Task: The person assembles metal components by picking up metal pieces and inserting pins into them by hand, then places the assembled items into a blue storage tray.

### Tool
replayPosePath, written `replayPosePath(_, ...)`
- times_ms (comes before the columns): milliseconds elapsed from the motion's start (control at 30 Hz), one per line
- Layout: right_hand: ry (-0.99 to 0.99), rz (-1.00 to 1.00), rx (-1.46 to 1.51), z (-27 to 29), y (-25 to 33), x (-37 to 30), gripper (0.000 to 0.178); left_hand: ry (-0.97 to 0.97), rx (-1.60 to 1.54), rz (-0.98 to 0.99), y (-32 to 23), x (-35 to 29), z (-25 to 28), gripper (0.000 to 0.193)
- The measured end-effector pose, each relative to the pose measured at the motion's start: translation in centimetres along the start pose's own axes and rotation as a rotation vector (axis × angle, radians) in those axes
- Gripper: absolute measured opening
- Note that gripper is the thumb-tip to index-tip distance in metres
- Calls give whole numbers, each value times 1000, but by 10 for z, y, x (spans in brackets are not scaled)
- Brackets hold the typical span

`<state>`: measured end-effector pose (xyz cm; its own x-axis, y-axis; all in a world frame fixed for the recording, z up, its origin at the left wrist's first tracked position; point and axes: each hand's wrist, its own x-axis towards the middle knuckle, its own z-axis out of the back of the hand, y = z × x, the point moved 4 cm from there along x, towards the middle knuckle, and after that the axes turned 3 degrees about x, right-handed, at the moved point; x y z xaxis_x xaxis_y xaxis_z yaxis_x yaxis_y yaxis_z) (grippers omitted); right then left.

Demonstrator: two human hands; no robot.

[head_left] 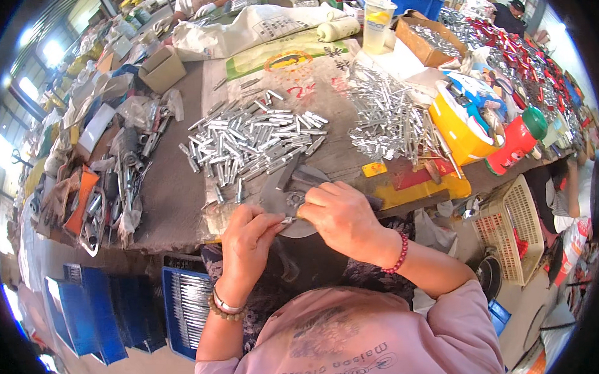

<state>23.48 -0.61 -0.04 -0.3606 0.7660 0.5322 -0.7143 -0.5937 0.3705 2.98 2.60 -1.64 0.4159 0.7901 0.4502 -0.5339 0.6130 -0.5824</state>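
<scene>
Both my hands meet at the table's near edge, over a round grey metal plate (272, 200) with a dark bar-like fixture (288, 172) on it. My left hand (248, 238) pinches a small silvery metal piece (287, 221) between thumb and finger. From the other side, the closed fingers of my right hand (341, 215) come close to that piece; what they grip is hidden. Just beyond the plate lies a loose pile of short silvery metal cylinders (255, 136). Farther right is a heap of thin metal pins (388, 114).
At right stand a yellow container (456, 130), a red bottle with green cap (515, 142) and a plastic basket (509, 227). Tools and bags crowd the left (126, 154). Blue trays (183, 308) sit below the table. Another person's gloved hand (205, 10) is across the table.
</scene>
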Motion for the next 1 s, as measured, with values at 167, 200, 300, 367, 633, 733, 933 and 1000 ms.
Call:
replayPosePath(167,4,33,9,3,0,0,6,11,4,21,-5,0,2,20)
replayPosePath(200,3,33,0,7,-3,1,6,13,14,39,-4,0,2,19)
replayPosePath(300,-166,-83,-24,39,-36,7,11,0,26,37,-2,0,2,18)
replayPosePath(367,-207,-200,-150,54,-75,4,9,-5,34,31,-3,1,1,18)
replayPosePath(633,-20,-198,-282,55,-129,15,7,-10,53,9,-5,4,2,19)
replayPosePath(733,22,-115,-298,52,-137,16,5,-31,64,-19,-6,1,3,20)
replayPosePath(933,-4,-164,-210,51,-117,18,4,-22,50,-11,-5,-7,2,21)
replayPosePath(1000,-14,-173,-161,50,-91,21,6,-29,54,3,-4,-7,4,21)
